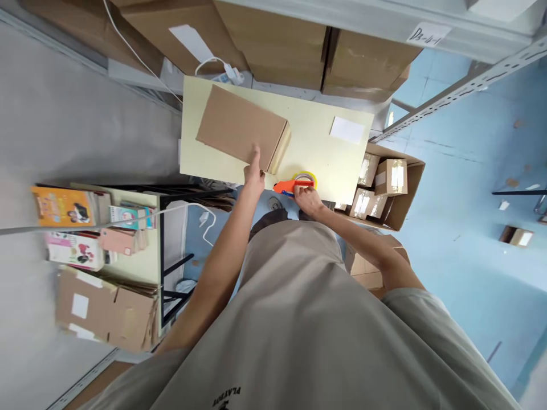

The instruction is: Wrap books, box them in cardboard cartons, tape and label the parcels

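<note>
A flat brown cardboard box (pixel 240 126) lies tilted on the pale yellow table (pixel 316 156). My left hand (pixel 254 171) rests at the box's near edge, one finger stretched up onto the cardboard and the others curled. My right hand (pixel 306 199) is closed on the orange tape dispenser (pixel 294 184), which carries a yellow-rimmed roll and sits at the table's near edge. A white label (pixel 347 130) lies on the table's far right.
Large cardboard boxes (pixel 273 40) fill the shelf behind the table. An open carton (pixel 405 193) of small wrapped boxes stands at the right on the blue floor. A side table at the left holds books (pixel 64 208) and flattened cartons (pixel 106 313). White cables hang nearby.
</note>
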Demonstrator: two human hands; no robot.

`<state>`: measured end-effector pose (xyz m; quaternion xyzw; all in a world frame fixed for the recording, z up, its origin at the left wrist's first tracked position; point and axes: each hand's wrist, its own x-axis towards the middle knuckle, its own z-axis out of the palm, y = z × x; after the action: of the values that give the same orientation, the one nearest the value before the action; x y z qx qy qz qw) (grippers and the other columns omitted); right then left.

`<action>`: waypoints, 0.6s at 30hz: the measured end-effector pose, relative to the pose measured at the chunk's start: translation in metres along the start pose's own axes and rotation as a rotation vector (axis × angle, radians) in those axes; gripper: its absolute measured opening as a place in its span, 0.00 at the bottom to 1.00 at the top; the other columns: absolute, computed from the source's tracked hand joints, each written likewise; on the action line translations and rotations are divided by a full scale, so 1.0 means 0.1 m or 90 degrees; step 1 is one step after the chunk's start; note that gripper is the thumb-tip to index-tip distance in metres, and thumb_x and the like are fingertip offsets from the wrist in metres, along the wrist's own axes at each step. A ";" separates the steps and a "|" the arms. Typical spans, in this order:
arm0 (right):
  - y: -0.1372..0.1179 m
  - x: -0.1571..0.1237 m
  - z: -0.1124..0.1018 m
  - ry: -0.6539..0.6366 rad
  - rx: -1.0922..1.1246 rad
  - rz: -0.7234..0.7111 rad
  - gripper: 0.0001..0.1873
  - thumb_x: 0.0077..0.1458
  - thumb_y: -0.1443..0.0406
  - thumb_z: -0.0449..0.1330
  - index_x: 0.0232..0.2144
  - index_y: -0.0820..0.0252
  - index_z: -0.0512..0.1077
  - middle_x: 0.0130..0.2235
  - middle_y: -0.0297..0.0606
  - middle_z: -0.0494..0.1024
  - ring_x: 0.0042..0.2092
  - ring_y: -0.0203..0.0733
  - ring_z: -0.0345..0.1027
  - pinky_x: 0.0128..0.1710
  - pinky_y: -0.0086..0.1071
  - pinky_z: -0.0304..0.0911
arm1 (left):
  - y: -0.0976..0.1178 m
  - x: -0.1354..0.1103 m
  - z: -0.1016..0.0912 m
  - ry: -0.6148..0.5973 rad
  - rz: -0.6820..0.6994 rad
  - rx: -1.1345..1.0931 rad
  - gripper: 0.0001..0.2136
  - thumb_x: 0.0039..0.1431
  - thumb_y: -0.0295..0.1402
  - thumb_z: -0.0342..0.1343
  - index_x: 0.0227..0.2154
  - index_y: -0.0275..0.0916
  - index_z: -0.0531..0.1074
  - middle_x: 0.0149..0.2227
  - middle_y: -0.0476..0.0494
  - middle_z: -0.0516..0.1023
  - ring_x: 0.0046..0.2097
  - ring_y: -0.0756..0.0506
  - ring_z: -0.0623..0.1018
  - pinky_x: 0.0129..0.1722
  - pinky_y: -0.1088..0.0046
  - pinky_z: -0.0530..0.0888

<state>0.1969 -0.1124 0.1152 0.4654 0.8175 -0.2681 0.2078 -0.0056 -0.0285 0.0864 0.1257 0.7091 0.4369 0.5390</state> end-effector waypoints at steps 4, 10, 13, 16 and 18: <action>0.06 0.07 -0.02 0.010 0.021 0.017 0.29 0.85 0.58 0.46 0.70 0.81 0.67 0.57 0.75 0.85 0.59 0.63 0.85 0.61 0.48 0.70 | 0.05 0.00 0.23 0.059 -0.050 -0.045 0.17 0.66 0.44 0.77 0.52 0.45 0.84 0.68 0.38 0.83 0.70 0.36 0.82 0.65 0.53 0.84; 0.14 0.23 -0.10 0.018 0.032 0.016 0.31 0.86 0.58 0.44 0.71 0.85 0.64 0.57 0.76 0.84 0.60 0.64 0.84 0.62 0.49 0.71 | 0.11 0.08 0.08 0.049 -0.054 -0.074 0.21 0.51 0.43 0.87 0.43 0.45 0.86 0.58 0.37 0.90 0.65 0.34 0.86 0.63 0.54 0.88; 0.16 0.21 -0.08 0.015 0.033 -0.002 0.29 0.86 0.59 0.45 0.69 0.83 0.66 0.57 0.77 0.84 0.60 0.63 0.84 0.62 0.48 0.70 | 0.12 0.12 0.03 0.048 -0.054 -0.082 0.24 0.51 0.42 0.88 0.47 0.44 0.86 0.57 0.36 0.90 0.65 0.34 0.87 0.64 0.54 0.87; 0.35 0.00 0.01 -0.007 0.029 -0.001 0.29 0.85 0.60 0.45 0.69 0.83 0.67 0.57 0.76 0.84 0.60 0.64 0.84 0.62 0.48 0.69 | 0.11 0.11 0.02 0.065 -0.062 -0.081 0.24 0.52 0.41 0.87 0.49 0.44 0.87 0.60 0.37 0.90 0.66 0.36 0.86 0.65 0.56 0.87; 0.60 -0.21 0.06 -0.030 0.023 0.032 0.31 0.85 0.58 0.45 0.70 0.84 0.65 0.56 0.76 0.84 0.59 0.65 0.84 0.62 0.49 0.70 | 0.12 0.09 0.03 0.069 -0.066 -0.071 0.22 0.53 0.41 0.86 0.49 0.45 0.87 0.60 0.39 0.90 0.66 0.37 0.86 0.66 0.57 0.87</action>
<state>0.2601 -0.1045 0.1088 0.4834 0.7953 -0.2883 0.2251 -0.0100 -0.0142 0.0896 0.0346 0.7172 0.4534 0.5280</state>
